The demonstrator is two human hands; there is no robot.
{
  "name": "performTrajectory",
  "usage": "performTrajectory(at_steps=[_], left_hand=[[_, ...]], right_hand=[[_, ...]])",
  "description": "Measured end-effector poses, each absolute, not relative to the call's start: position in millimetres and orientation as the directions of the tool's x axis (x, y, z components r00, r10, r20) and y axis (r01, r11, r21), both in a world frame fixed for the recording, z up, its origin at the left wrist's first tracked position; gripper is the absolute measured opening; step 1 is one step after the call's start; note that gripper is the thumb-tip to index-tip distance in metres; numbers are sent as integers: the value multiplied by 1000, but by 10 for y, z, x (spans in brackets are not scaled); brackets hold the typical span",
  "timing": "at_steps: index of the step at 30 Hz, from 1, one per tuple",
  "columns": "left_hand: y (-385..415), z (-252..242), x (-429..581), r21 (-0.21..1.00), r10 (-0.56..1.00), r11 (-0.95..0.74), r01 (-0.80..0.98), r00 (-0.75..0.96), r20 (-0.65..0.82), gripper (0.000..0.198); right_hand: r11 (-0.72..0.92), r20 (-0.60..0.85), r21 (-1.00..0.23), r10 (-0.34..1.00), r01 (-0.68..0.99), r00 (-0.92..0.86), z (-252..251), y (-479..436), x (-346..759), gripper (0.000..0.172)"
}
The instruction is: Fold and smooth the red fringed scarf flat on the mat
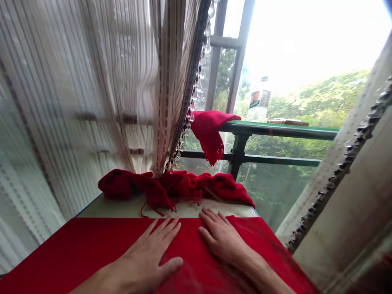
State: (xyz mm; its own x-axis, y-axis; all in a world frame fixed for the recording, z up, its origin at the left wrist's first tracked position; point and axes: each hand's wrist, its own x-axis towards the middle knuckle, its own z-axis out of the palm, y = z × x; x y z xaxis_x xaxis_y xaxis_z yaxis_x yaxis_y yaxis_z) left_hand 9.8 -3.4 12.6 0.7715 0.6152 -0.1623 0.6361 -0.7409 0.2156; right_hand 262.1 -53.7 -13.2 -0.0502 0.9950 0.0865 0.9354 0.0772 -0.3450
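Note:
A red cloth [101,241] lies spread over a pale board or tabletop [104,207], reaching toward me past the bottom of the view. My left hand [153,245] rests flat on it, fingers spread and fingertips close to its far edge. On the right side of the cloth, my right hand [222,234] also lies palm down with fingers stretched out. Neither hand grips anything. Beyond the fingertips, a bunched red fabric [183,185] with thin strings is heaped along the far end of the pale surface.
A striped sheer curtain [101,81] with a beaded edge hangs at the left; another beaded curtain [333,183] hangs at the right. Behind the surface runs a railing [284,130], carrying a red fringed cloth [211,130], a bottle [259,100] and a flat brown object [288,122].

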Motion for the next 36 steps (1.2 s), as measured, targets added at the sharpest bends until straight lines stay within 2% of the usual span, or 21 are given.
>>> performTrajectory(at_steps=[5, 11, 15, 20, 36], left_hand=[[-39, 32, 109, 258, 616, -728, 635, 771, -160, 82], [-53, -10, 141, 256, 591, -763, 593, 801, -96, 86], [-32, 35, 126, 279, 585, -761, 585, 806, -92, 88], [47, 25, 35, 317, 596, -751, 579, 802, -51, 82], [55, -25, 12, 319, 586, -764, 560, 810, -18, 83]], right_hand=[[94, 74, -320, 995, 943, -73, -54, -563, 2540, 62], [310, 43, -347, 948, 885, -315, 37, -647, 2294, 64], [289, 19, -330, 954, 899, -300, -32, -643, 2255, 67], [292, 16, -302, 953, 907, -301, -118, -587, 2302, 65], [308, 24, -312, 948, 899, -317, -163, -569, 2368, 68]])
